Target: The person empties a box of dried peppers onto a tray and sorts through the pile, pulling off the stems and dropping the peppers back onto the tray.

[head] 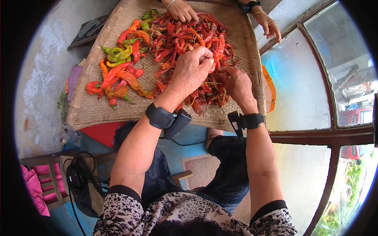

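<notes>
Over a woven bamboo tray [88, 113], my left hand [192, 67] pinches a long, wrinkled red chili pepper [219, 48] between thumb and fingers. Just to its right, my right hand [239, 87] reaches low at the pile's near right side with bent fingers. A thin pale stem [213, 83] shows by those fingertips; whether they grip it is hidden. Beneath both hands spreads a heap of dried red chili peppers [168, 54]. Fresher, plumper peppers [127, 78] in red, orange and green lie apart on the tray's left.
Across the tray, another person's hand [183, 11] touches the heap, and their other hand [268, 25] hangs past the right rim. Framed window panes [298, 79] stand close on the right. A black bag with cables [82, 180] rests at lower left, near a wooden chair [56, 180].
</notes>
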Demonstrator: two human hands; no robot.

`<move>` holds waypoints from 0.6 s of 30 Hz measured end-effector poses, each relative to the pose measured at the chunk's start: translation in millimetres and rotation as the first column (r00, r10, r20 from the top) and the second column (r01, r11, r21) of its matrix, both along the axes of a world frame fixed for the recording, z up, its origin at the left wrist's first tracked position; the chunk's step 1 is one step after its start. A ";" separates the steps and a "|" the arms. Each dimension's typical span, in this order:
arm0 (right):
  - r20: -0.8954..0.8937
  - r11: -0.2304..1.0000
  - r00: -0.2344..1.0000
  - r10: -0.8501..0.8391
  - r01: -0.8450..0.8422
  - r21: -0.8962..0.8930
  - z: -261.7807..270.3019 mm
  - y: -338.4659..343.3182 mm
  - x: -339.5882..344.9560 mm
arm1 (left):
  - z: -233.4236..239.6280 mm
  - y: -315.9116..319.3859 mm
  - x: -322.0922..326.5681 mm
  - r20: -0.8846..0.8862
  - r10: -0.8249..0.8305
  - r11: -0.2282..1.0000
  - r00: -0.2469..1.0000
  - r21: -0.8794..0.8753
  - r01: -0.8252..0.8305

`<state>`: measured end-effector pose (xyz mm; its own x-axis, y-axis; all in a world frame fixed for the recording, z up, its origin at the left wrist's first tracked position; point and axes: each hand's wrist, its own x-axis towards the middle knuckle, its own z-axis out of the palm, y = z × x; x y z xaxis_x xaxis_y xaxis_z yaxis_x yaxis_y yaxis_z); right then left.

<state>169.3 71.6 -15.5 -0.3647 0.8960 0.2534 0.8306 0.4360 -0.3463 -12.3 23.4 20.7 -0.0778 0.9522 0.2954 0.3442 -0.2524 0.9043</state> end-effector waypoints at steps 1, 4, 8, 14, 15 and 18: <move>-0.001 1.000 1.000 0.002 -0.002 0.000 -1.0 1.6 -1.7 | 0.1 -0.4 -0.7 -0.001 0.002 1.000 1.000 0.000 -0.002; 0.106 1.000 0.994 0.000 -0.002 0.026 -0.4 3.1 -8.6 | 0.1 -2.1 -4.2 0.008 0.019 1.000 1.000 0.016 -0.019; -0.040 0.997 0.998 0.040 -0.037 0.066 5.9 2.6 -5.4 | -0.8 -2.6 -6.8 0.033 0.036 0.998 0.999 0.049 -0.037; -0.028 0.949 0.999 -0.015 0.023 0.314 17.2 -3.1 14.7 | 7.6 -8.9 -7.5 0.025 0.039 0.999 0.999 0.027 -0.040; -0.027 0.949 1.000 -0.014 0.022 0.314 23.1 -6.0 16.9 | 9.4 -10.0 -7.9 0.023 0.024 1.000 0.999 -0.012 -0.024; -0.142 0.946 0.989 -0.046 0.089 0.312 32.0 -7.2 30.6 | 6.8 -5.6 -8.8 0.009 0.017 1.000 1.000 0.005 -0.017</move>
